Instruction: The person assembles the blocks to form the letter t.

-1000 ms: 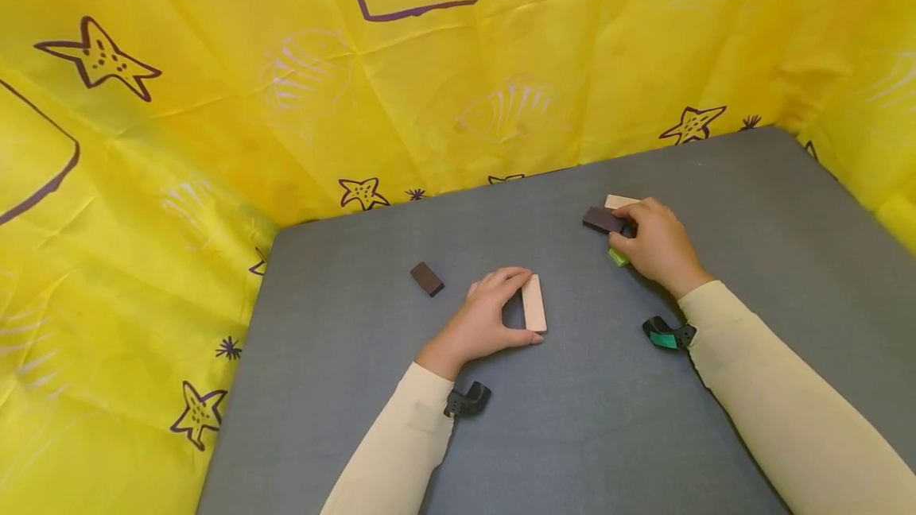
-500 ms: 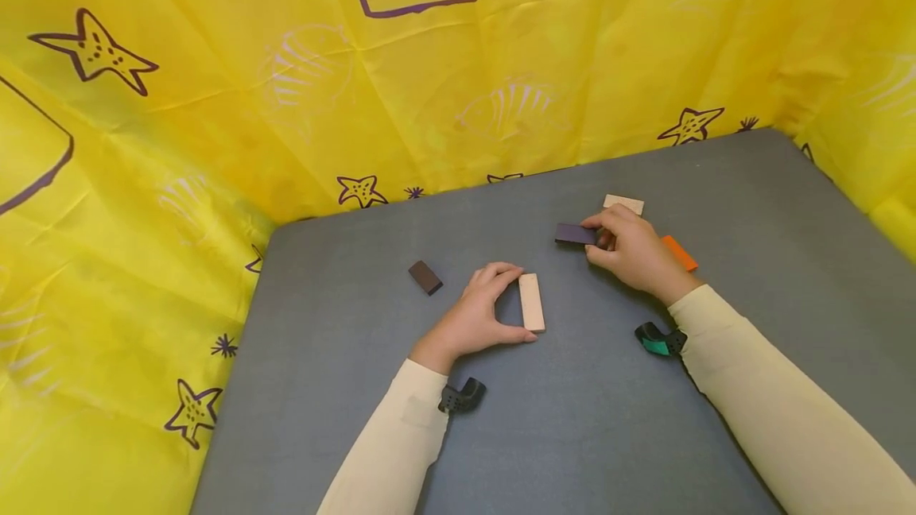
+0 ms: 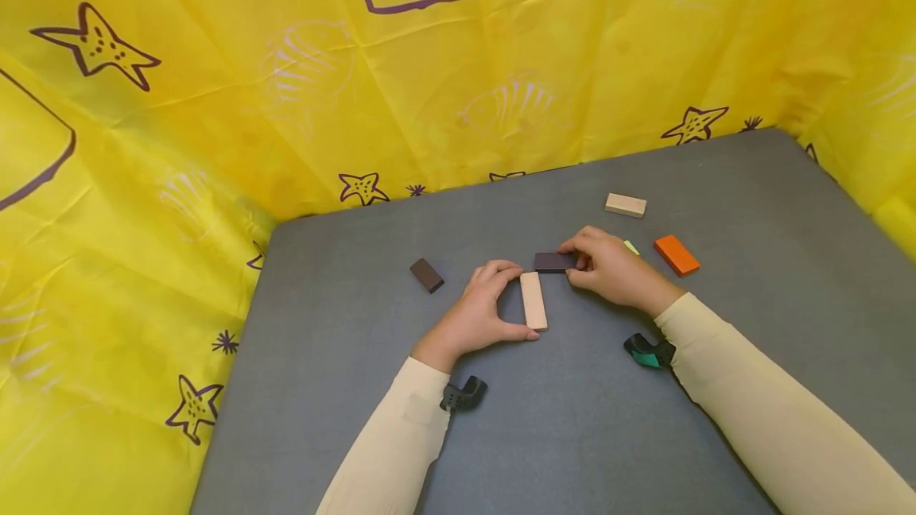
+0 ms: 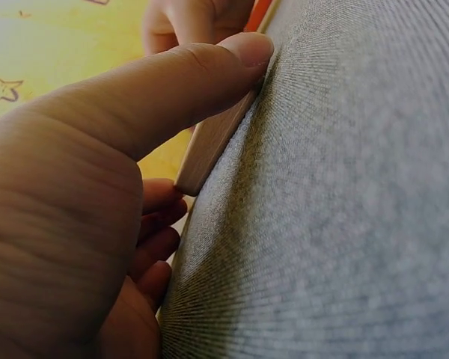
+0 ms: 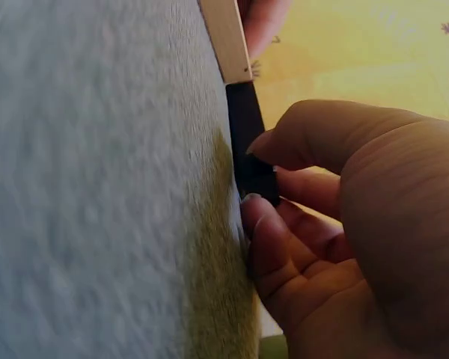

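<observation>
Head: the left hand point(image 3: 470, 318) holds a pale block point(image 3: 533, 303) by its ends on the surface point(image 3: 308, 340); the right hand point(image 3: 617, 270) pinches a dark block point(image 3: 549, 262). Left wrist: thumb point(image 4: 187, 86) touching the pale block. Right wrist: the dark block just beside the pale block.

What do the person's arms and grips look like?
The left sleeve and right sleeve are long, plain and cream. A curved black gadget sits at each wrist; the right one has a green patch. The left grip and right grip wear no gloves.
</observation>
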